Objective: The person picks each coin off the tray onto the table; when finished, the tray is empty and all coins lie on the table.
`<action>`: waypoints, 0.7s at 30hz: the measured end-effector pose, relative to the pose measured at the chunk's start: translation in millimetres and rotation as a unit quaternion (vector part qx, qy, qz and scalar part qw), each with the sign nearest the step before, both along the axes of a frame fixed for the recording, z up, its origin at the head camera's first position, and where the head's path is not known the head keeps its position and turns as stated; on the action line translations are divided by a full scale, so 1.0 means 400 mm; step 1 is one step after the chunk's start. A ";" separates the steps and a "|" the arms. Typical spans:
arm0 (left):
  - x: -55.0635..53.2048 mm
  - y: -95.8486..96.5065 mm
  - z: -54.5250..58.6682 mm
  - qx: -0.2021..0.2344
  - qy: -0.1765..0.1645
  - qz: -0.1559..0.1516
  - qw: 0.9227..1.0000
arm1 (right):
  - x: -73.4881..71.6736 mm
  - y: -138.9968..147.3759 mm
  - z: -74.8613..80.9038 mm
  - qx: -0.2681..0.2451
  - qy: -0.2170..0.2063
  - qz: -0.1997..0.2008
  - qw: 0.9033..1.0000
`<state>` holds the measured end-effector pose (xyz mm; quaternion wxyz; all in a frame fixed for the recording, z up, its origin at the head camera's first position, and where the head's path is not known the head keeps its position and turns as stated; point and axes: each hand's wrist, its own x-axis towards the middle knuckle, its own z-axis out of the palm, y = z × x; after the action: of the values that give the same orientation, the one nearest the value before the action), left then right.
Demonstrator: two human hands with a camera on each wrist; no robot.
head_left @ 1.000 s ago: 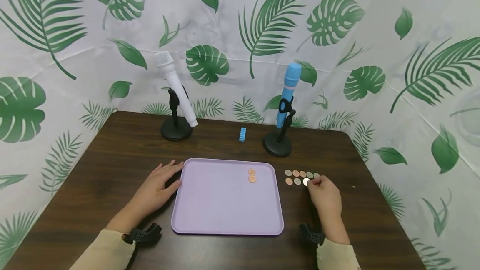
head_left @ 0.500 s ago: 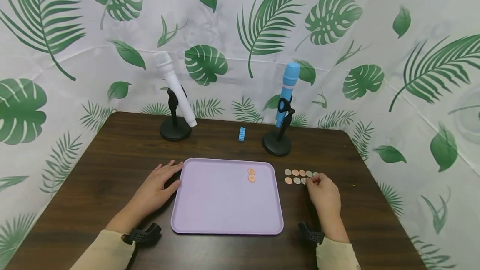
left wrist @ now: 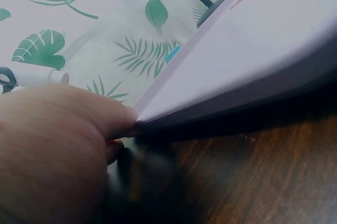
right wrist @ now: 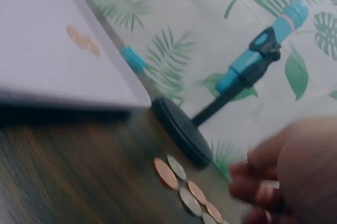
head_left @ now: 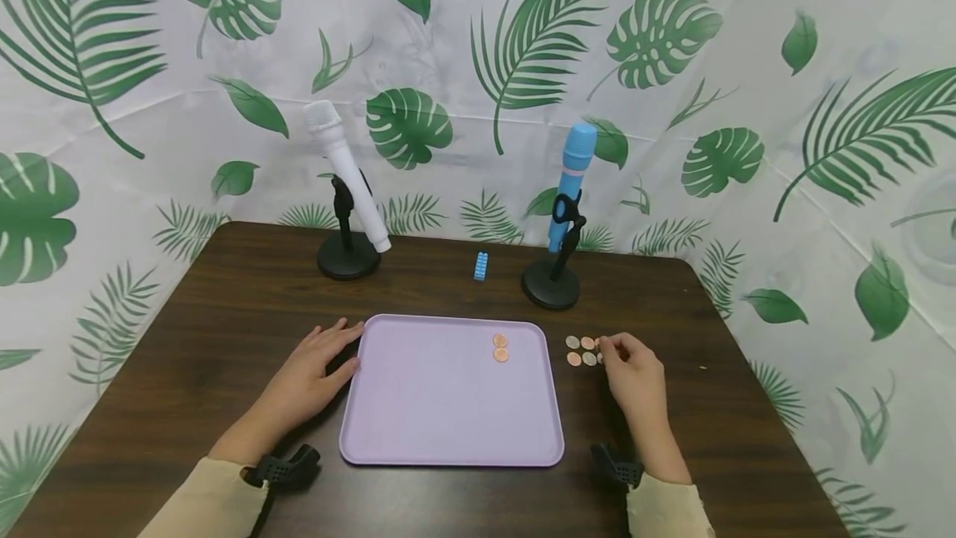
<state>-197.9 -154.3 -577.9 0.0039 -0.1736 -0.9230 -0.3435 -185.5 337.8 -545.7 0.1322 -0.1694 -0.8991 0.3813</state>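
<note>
A lilac tray [head_left: 448,405] lies on the dark wooden table, with two copper coins [head_left: 500,348] inside near its far right corner. My left hand [head_left: 314,376] rests at the tray's left edge, fingers extended; in the left wrist view the thumb [left wrist: 118,116] touches the rim. To the right of the tray, copper and silver coins [head_left: 573,359] lie in two rows. Over the right end of these rows, my right hand [head_left: 637,376] has thumb and fingers together, pinching what looks like a coin [right wrist: 272,184], mostly hidden by the fingers.
Behind the tray stand a white microphone [head_left: 351,168] and a blue microphone [head_left: 573,164] on black stands. A small blue toy brick [head_left: 481,266] lies between them. A leaf-patterned cloth [head_left: 448,23] hangs behind the table.
My right hand has lifted slightly and shifted left over the coin rows, hiding more of their right end. My left hand stays at the tray's edge.
</note>
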 end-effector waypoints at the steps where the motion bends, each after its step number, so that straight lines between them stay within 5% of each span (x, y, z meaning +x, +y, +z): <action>1: 0.001 0.000 0.001 0.000 0.000 0.000 1.000 | -0.002 -0.008 -0.002 -0.042 0.005 0.020 0.999; 4: 0.001 0.001 0.003 -0.001 -0.001 0.000 1.000 | -0.005 -0.038 -0.012 -0.184 0.002 0.090 0.979; 7: 0.002 0.002 0.004 -0.001 -0.001 0.000 1.000 | -0.003 -0.076 -0.020 -0.302 -0.015 0.170 0.938; 14: 0.000 0.000 -0.001 -0.001 -0.002 0.000 1.000 | 0.011 -0.147 -0.025 -0.390 -0.053 0.344 0.853; 17: -0.002 0.000 -0.004 -0.001 -0.002 -0.001 1.000 | 0.015 -0.159 -0.023 -0.384 -0.061 0.370 0.844; 21: -0.003 -0.002 -0.008 0.001 0.001 -0.001 1.000 | 0.017 -0.167 -0.023 -0.325 -0.088 0.369 0.866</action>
<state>-199.1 -155.0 -580.9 0.0044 -0.1743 -0.9226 -0.3441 -178.5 270.8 -554.9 -0.1603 0.1090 -0.7290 0.6564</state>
